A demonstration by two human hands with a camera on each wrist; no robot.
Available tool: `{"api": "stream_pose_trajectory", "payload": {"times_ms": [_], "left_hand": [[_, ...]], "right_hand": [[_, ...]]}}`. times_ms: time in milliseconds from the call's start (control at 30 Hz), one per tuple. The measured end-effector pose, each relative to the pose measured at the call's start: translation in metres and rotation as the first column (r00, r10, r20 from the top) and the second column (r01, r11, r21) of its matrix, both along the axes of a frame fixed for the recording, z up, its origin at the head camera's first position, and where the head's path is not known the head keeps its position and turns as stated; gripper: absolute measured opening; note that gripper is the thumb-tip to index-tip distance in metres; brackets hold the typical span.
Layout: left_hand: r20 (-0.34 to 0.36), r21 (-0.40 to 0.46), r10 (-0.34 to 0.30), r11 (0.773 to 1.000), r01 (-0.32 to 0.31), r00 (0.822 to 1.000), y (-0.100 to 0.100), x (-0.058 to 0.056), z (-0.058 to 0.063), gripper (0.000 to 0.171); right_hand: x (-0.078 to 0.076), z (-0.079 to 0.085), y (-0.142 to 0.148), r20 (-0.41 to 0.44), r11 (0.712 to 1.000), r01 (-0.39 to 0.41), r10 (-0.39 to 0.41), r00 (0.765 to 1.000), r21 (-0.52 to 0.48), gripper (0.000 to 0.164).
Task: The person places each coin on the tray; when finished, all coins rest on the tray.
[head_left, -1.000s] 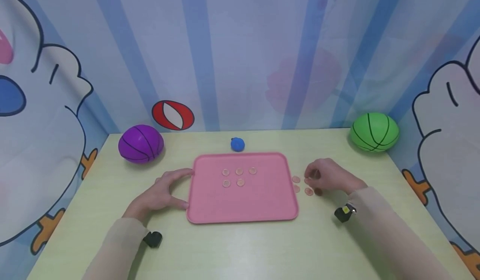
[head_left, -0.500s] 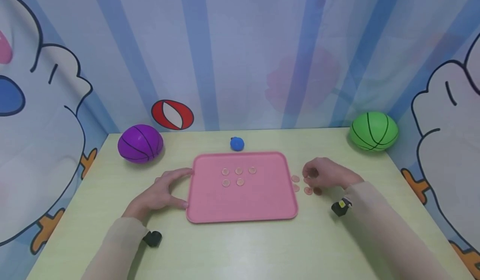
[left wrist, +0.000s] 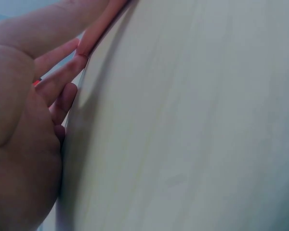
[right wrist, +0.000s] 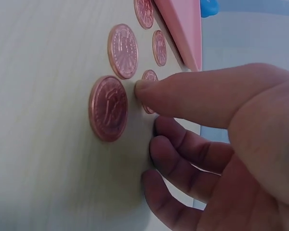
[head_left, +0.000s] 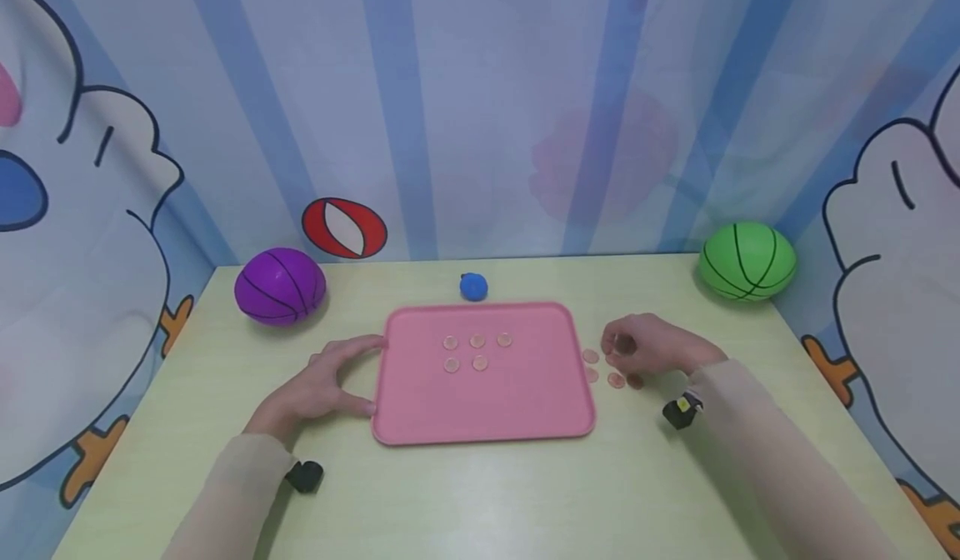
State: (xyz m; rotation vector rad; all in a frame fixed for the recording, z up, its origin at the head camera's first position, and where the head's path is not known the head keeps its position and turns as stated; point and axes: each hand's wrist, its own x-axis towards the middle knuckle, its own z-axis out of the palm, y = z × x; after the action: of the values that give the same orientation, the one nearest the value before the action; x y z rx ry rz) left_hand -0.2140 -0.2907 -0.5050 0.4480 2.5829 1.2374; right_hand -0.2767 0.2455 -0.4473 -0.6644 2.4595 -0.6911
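Lower left: pale beige long sleeve, small black boxy unit at cuff. Lower right: matching sleeve; black unit there bears a yellow patch.

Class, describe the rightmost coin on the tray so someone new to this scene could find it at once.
On the pale table, find the large pink tray. Five coins lie on it: three in a far row, two in a near one. The one wanted is the far row's rightmost coin, the only one there without a partner in the near row.
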Motion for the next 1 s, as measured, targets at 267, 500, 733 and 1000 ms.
{"api": "stream_pose_trajectory", "payload": {"times_ms": [267,500,733,1000], "left_hand": [[0.004,0.004,-0.001,1.0,0.001,1.0,-0.0009,-0.0005,-0.0002,0.105],[0.0,0.013,-0.006,1.0,0.006,1.0,-0.0006,-0.0002,0.0,0.105],[0.01,0.006,0.003,1.0,-0.003,1.0,0.0,0.0008,0.0013,0.105],[0.005,0.005,0.001,1.0,-0.001,1.0,0.0003,0.0014,0.0014,0.105]], "right_hand": [[-0.0023,0.0,0.001,0.038,1.0,-0.017,0.017,0.999,-0.008,0.009],[-0.0027,-0.0013,0.0027,0.034,1.0,-0.018,0.018,0.999,-0.013,0.008],[-0.003,-0.0013,-0.0017,-0.034,1.0,-0.019,0.018,0.999,-0.016,0.014],[-0.0042,-0.0044,-0.0055,-0.101,0.999,-0.044,0.043,0.994,-0.002,0.023]]}}
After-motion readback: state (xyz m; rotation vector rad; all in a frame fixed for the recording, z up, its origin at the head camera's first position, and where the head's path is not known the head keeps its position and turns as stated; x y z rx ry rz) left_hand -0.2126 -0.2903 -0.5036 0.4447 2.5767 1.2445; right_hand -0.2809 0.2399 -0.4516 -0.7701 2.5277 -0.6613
